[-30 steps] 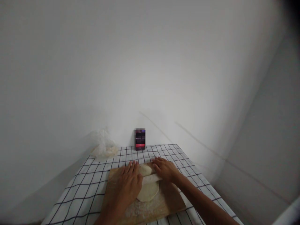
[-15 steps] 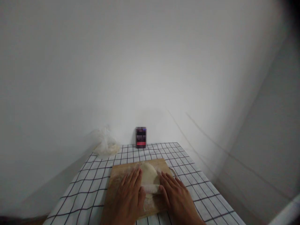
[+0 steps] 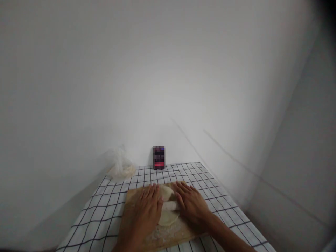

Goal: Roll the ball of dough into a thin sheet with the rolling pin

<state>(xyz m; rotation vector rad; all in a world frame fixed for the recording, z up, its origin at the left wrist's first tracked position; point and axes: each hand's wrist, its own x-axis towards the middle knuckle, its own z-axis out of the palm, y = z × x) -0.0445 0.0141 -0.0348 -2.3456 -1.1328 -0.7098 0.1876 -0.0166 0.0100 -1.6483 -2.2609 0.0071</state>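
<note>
A pale rolling pin [image 3: 170, 205] lies across a round, flat sheet of dough [image 3: 168, 218] on a wooden board [image 3: 131, 199]. My left hand [image 3: 149, 206] rests over the pin's left end, palm down, fingers stretched forward. Over the right end lies my right hand [image 3: 191, 203], also flat with its fingers extended. Both ends of the pin are hidden under the hands. Dough shows on the far and near sides of the pin, and loose flour [image 3: 160, 236] dusts the board's near part.
The board sits on a table with a white, black-checked cloth [image 3: 99, 206]. A tied clear plastic bag [image 3: 120, 168] with pale contents stands at the back left. A dark, pixelated box-like object [image 3: 159, 158] is by the wall [image 3: 157, 87].
Both hands and the rolling pin have moved forward, away from me, over the dough. More dough now shows on the near side of the pin. The view has shifted slightly.
</note>
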